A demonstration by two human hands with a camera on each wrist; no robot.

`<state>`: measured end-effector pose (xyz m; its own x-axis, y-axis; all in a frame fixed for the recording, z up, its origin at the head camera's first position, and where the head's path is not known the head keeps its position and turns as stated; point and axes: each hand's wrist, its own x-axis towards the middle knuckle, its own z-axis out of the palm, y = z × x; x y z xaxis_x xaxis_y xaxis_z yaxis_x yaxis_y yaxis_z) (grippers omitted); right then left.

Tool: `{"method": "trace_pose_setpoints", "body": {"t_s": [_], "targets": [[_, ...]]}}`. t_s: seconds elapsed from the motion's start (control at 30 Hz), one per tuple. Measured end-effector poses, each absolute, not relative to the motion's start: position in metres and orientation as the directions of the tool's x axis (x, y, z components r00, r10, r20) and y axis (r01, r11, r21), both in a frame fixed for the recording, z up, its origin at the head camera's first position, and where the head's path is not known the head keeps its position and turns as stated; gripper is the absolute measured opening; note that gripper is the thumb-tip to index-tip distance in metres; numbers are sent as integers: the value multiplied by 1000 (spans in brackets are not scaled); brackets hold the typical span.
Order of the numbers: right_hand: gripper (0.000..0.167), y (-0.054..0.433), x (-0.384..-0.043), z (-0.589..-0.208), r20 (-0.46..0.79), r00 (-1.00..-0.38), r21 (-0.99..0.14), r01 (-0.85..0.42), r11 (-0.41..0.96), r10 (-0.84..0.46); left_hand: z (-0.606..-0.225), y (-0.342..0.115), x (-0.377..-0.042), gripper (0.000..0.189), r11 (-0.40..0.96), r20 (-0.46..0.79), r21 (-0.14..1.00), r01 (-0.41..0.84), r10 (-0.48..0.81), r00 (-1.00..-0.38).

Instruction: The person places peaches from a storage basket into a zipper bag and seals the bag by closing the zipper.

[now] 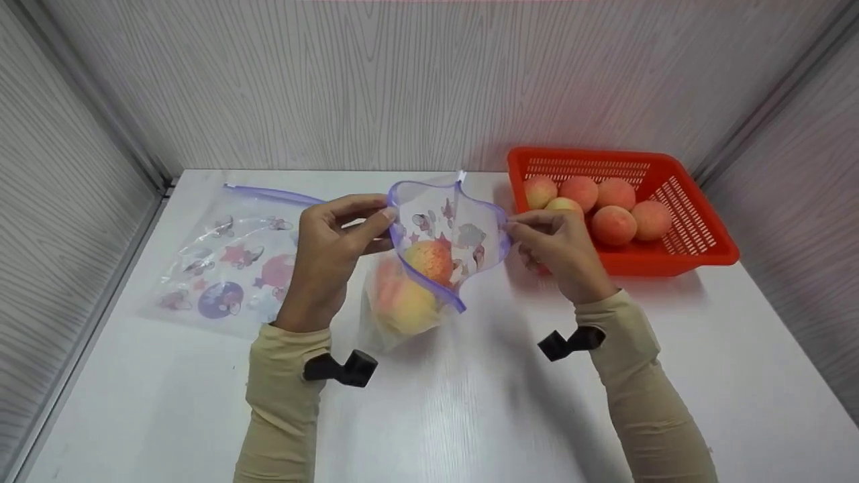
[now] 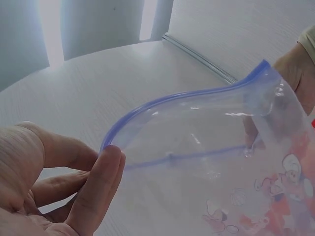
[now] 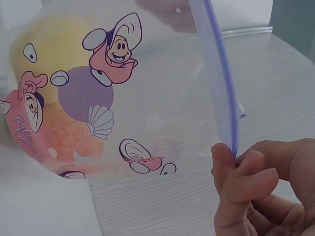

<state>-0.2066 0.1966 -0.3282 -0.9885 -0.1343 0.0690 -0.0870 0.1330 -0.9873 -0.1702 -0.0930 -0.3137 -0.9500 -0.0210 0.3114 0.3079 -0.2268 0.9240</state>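
Observation:
A clear zip bag point(image 1: 470, 235) with a purple zip edge and cartoon prints stands in the middle of the table, its mouth spread wide. Peaches point(image 1: 406, 305) fill its lower part; through the film in the right wrist view yellow and orange fruit point(image 3: 54, 64) shows. My left hand point(image 1: 332, 251) pinches the left side of the bag's rim between thumb and fingers. On the opposite side, my right hand point(image 1: 560, 251) pinches the rim too. The left wrist view shows the purple zip point(image 2: 182, 96) bowed between both hands.
Another printed zip bag point(image 1: 228, 268) lies flat on the table at the left, partly behind my left hand. A red plastic basket point(image 1: 704, 245) with several peaches point(image 1: 614, 225) stands at the back right. Pale panels point(image 1: 335, 80) enclose the table's back and sides.

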Motion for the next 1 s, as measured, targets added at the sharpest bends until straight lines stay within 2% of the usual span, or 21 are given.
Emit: {"method": "trace_pose_setpoints", "body": {"t_s": [0.27,0.5,1.0], "targets": [[21,195,-208,-312,152,-983,-976,-166,139,-103,-300,-93,-168,17,-239,352,906,349,-33,-935],[22,200,-209,-313,116,-988,-978,-132,163,-105,-306,-91,-168,16,-262,349,903,342,-17,-937],[25,223,-207,-334,6,-993,-916,-53,398,-119,-345,-70,-167,16,-357,270,901,248,11,-963]]}}
